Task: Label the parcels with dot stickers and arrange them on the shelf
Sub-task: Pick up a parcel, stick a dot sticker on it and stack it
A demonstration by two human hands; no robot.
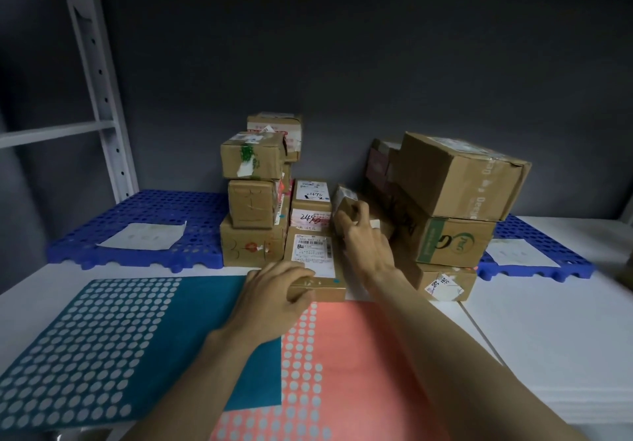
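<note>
Cardboard parcels stand stacked at the middle of the white shelf. My left hand (274,290) grips the front edge of a flat parcel (317,259) that carries a white shipping label and a small blue dot. My right hand (363,235) reaches further back and holds a small tilted parcel (346,197) wrapped in clear tape. A teal dot sticker sheet (102,348) lies at the front left. A coral dot sticker sheet (342,372) lies under my forearms.
A stack of three parcels (253,201) stands left of my hands, a taller stack of larger boxes (452,207) on the right. Blue perforated mats (144,228) with white paper sheets lie on both sides. A white shelf upright (99,81) rises at the left.
</note>
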